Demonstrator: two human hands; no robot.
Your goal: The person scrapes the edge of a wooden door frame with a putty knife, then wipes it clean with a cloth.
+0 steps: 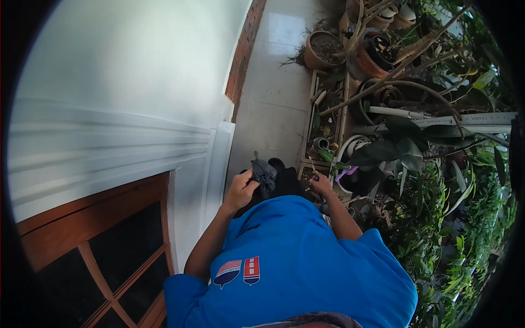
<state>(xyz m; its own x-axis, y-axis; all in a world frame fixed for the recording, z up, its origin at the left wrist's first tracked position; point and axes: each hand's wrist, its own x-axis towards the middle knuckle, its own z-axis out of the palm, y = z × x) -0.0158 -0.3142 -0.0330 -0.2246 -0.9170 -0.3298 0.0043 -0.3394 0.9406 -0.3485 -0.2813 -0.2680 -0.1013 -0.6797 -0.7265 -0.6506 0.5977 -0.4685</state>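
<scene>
My left hand (240, 191) is closed on the gathered edge of a crumpled black bag (264, 174), which looks like thin plastic. The bag hangs in front of my dark trousers, above my shoes. My right hand (321, 185) is closed round a slim tool (312, 165) with a thin pale shaft and a dark blue handle; its exact kind is too small to make out. Just beyond this hand is a rectangular planter (307, 174) with soil. To its right lies a purple plastic piece (346, 173) at a pale round pot.
On the left stand a white wall (136, 71) and a brown-framed glass door (93, 218). The grey floor (270, 104) runs ahead as a narrow walkway. Terracotta pots (313, 52), white pipes (465, 121), bare branches and dense leafy plants (481, 218) crowd the right side.
</scene>
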